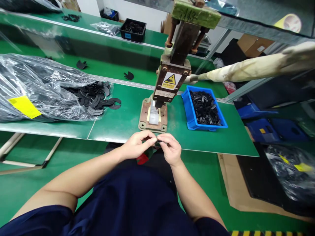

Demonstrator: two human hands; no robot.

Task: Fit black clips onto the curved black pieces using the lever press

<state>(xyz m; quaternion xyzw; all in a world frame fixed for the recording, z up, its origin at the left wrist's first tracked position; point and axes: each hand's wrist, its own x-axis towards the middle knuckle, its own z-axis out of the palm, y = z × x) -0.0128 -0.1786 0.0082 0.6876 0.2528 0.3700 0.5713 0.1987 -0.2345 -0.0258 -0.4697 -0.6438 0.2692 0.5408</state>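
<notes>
My left hand [139, 143] and my right hand [170, 148] meet at the front edge of the green table, fingertips pinched together around a small dark piece [158, 141]. Most of that piece is hidden by the fingers. Just beyond them stands a hand press [172, 78], its base plate [143, 115] bolted down and bearing a pale, clear block [154, 117]. To the right of the press, a blue bin [191, 113] is filled with small black parts [205, 108]. Curved black parts [94, 98] spill from a clear plastic bag [46, 88] on the left.
Two black parts [129, 75] lie apart on the green surface behind. A black bin [133, 30] stands farther back. A wrapped press lever [248, 67] reaches out to the upper right. Cardboard [236, 183] and another bag [292, 170] are at the lower right.
</notes>
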